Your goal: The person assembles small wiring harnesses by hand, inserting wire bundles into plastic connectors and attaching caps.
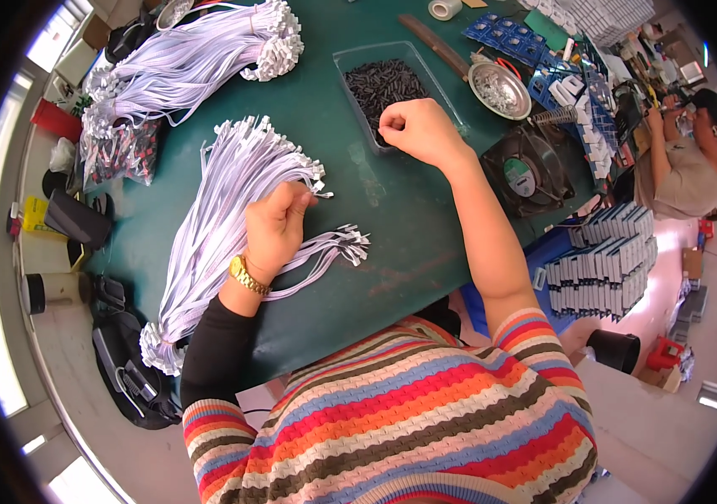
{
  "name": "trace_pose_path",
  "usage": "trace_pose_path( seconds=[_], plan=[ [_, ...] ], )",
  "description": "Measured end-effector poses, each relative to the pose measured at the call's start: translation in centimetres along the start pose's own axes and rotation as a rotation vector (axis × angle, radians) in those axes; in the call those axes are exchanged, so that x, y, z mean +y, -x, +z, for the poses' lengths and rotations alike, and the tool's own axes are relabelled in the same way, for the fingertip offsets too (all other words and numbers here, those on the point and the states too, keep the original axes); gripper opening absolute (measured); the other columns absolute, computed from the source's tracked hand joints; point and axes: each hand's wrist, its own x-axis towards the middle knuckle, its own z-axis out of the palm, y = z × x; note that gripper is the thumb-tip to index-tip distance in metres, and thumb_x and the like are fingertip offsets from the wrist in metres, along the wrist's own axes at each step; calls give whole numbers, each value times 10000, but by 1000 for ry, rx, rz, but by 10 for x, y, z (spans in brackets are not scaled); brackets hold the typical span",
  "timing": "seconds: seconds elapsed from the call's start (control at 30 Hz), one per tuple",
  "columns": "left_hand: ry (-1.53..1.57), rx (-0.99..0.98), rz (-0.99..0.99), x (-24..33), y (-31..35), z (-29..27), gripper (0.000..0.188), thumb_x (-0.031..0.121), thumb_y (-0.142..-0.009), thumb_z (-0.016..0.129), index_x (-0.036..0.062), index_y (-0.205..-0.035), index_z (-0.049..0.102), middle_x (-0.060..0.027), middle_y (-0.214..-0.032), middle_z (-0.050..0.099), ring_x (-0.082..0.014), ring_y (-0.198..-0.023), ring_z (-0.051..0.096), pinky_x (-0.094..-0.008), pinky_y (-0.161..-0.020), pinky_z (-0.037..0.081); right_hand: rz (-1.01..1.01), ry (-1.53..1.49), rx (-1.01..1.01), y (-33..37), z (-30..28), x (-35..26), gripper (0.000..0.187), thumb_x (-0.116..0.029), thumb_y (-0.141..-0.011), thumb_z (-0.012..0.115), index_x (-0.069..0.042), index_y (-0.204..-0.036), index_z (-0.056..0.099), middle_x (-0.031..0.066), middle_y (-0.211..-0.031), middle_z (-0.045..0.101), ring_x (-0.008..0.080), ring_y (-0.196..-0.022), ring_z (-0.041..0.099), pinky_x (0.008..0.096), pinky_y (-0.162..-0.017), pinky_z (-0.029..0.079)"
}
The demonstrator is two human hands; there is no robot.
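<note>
Over the near end of a clear plastic tray (451,107) full of small black tube-like pieces (383,84), my right hand (422,133) is closed with its fingertips pinched together. Whatever is between those fingertips is hidden. My left hand (276,223), with a gold watch at the wrist, is curled closed above a fanned bundle of flat white cables (215,202) with small connectors at their ends. I cannot make out what its fingers hold. Beside it, a smaller group of white cables (318,250) with dark-tipped ends points to the right.
Another large bundle of white cables (199,59) lies far left, near a bag of red and black parts (120,153). At right are a metal bowl (499,90), a black fan (528,170) and stacked white boxes (602,273). Another person (684,160) sits far right.
</note>
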Motion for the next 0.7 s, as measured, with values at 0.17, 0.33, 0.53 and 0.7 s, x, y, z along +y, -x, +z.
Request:
trace_pose_path(
  seconds=[0.17,0.33,0.53,0.7],
  plan=[
    [89,-23,-114,-6,0,4,49,28,-913,554,33,-870,532,-74,-748,676,-162,-568,611,-262,-533,474,3,-11,58,-1,-1,-2,131,-116,-753,674,-20,-840,698,88,-703,666,160,-612,619,285,-601,480],
    [336,-29,-352,-7,2,10,31,5,-927,512,20,-925,485,-88,-833,685,-49,-560,554,-188,-511,439,22,-64,116,0,0,1,143,-150,-726,644,-56,-814,706,102,-712,671,253,-645,641,335,-613,491],
    [393,-1,-364,-6,1,11,79,-43,-894,514,17,-922,471,-67,-795,660,-72,-686,610,-189,-622,459,43,-86,136,1,-8,0,114,-95,-775,676,6,-822,700,50,-691,668,84,-626,615,236,-571,475],
    [422,25,-357,-6,5,9,147,13,-911,586,35,-870,446,-15,-664,583,-63,-596,580,-194,-547,429,-61,-118,117,1,0,6,123,-46,-776,683,1,-889,700,49,-739,664,79,-649,611,229,-608,496]
  ],
)
